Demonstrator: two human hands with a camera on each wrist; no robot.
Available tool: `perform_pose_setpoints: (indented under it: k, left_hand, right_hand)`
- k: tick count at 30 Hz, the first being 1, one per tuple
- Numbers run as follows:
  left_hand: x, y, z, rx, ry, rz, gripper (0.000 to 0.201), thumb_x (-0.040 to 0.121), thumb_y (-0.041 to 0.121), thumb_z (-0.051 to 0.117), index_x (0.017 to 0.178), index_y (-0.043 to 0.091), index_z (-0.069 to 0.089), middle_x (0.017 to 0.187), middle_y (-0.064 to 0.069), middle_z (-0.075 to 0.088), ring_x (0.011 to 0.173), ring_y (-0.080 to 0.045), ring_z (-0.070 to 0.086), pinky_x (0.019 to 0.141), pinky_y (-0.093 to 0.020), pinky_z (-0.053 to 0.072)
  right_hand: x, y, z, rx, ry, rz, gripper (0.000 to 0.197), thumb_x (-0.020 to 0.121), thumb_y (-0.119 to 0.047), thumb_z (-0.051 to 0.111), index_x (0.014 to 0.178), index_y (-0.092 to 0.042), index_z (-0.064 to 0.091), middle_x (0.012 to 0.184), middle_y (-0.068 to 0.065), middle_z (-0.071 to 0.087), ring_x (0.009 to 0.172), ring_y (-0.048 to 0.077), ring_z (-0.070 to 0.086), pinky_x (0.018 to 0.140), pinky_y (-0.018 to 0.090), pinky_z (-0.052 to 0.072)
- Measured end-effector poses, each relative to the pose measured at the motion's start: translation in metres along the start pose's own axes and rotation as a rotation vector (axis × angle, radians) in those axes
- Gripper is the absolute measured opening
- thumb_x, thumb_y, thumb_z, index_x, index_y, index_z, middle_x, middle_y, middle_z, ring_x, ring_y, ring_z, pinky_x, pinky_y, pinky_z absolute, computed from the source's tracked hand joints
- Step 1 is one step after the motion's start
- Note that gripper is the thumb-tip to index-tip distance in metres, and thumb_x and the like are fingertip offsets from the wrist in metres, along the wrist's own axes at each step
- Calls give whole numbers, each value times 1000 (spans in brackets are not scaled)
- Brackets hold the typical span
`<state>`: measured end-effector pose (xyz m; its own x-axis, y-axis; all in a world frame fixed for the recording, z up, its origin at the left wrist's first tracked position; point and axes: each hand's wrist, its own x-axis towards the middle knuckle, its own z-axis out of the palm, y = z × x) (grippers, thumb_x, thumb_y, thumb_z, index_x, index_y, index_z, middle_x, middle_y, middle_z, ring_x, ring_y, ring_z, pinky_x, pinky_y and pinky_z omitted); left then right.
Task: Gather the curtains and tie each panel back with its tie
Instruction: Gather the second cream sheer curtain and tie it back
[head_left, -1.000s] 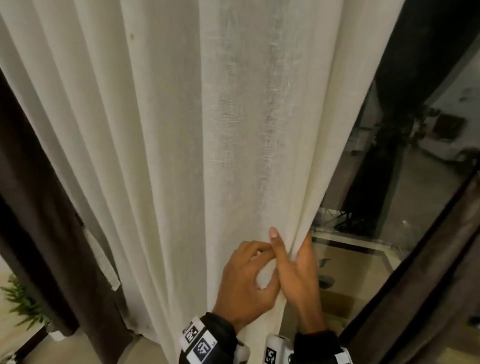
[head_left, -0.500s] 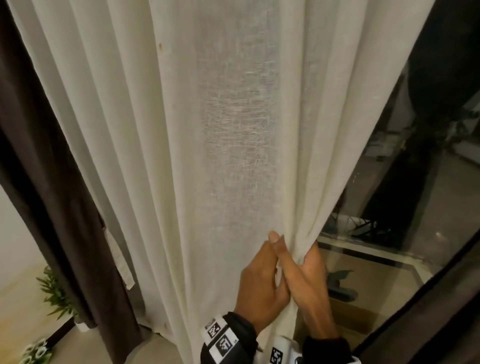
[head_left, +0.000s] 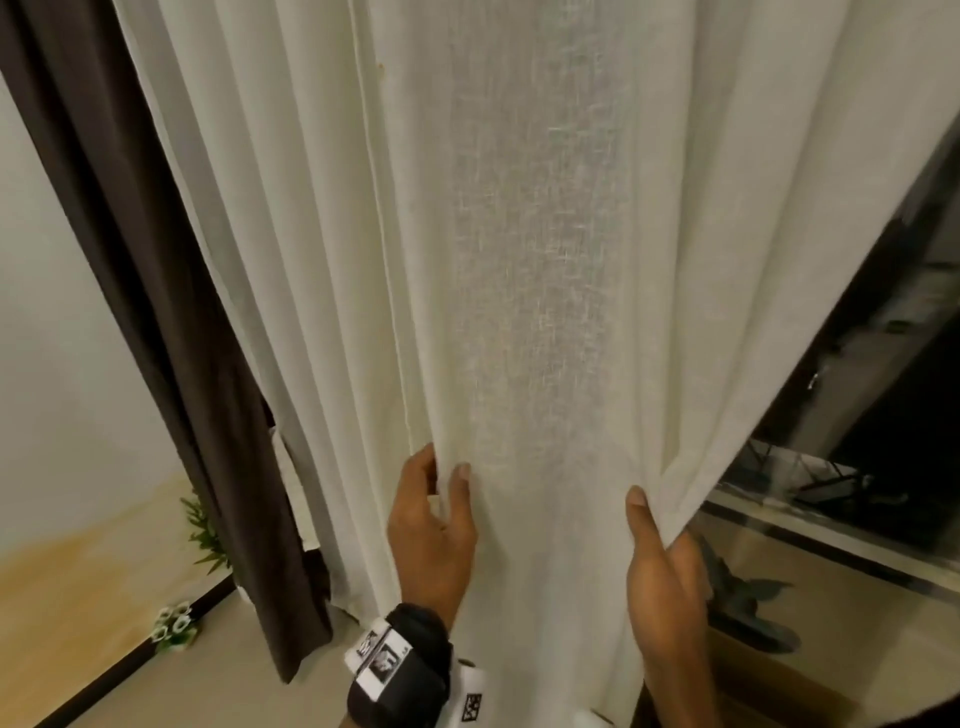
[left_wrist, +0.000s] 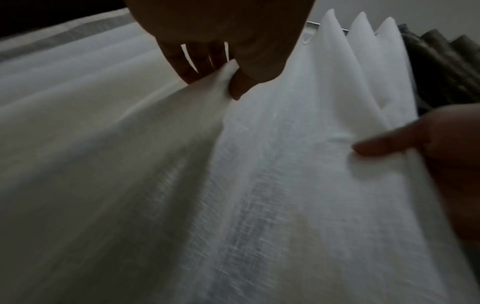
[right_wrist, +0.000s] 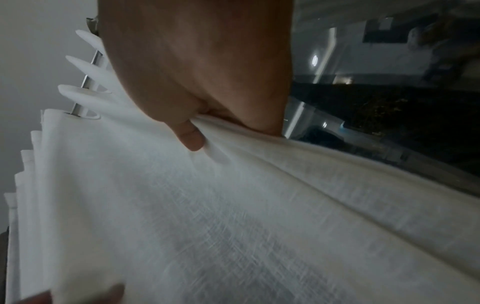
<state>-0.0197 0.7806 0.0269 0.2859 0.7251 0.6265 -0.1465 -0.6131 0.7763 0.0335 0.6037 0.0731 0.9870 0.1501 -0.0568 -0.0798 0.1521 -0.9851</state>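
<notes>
A white sheer curtain (head_left: 519, 260) hangs in folds across the middle. My left hand (head_left: 441, 475) pinches a narrow vertical fold of it between thumb and fingers. About a hand's width to the right, my right hand (head_left: 654, 519) grips the bunched free edge, thumb in front and fingers behind the cloth. The left wrist view shows the curtain (left_wrist: 259, 185), my left hand (left_wrist: 376, 147) with its thumb on the cloth, and my right hand (left_wrist: 231, 80) further off. The right wrist view shows my right hand (right_wrist: 205, 131) gripping the gathered curtain (right_wrist: 233, 205). No tie shows clearly.
A dark brown curtain (head_left: 156, 312) hangs left of the white one against a pale wall. Small potted plants (head_left: 174, 629) stand on the floor below it. Dark window glass (head_left: 857, 415) and its sill lie to the right. A curtain rod (right_wrist: 85, 90) carries the pleats.
Both hands were together at the curtain's right edge. My left hand has moved left and now pinches a separate fold, while my right hand still holds the edge. The view has swung left.
</notes>
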Motion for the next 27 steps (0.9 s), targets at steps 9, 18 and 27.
perform_pose_setpoints:
  k: [9, 18, 27]
  left_hand:
    - [-20, -3, 4, -155, -741, 219, 24, 101, 15, 65, 124, 22, 69, 116, 10, 70, 105, -8, 66, 87, -30, 58]
    - [53, -42, -21, -349, -666, 18, 57, 95, 53, 66, 148, 38, 51, 141, 27, 55, 133, -3, 58, 106, -27, 54]
    - [33, -2, 21, -435, -1295, -9, 101, 78, 64, 86, 160, 38, 32, 150, 13, 56, 137, -8, 57, 113, -34, 54]
  right_hand:
    - [-8, 12, 63, -145, 15, -126, 70, 84, -45, 82, 145, -24, 53, 124, -1, 68, 113, 26, 67, 95, 37, 58]
    - [-7, 22, 79, -119, 312, -140, 50, 109, -46, 50, 136, -6, 62, 125, 19, 66, 125, 44, 61, 115, 59, 44]
    - [-41, 64, 83, -512, 59, -279, 37, 95, -11, 74, 131, -21, 67, 128, 5, 70, 125, 8, 65, 117, 39, 45]
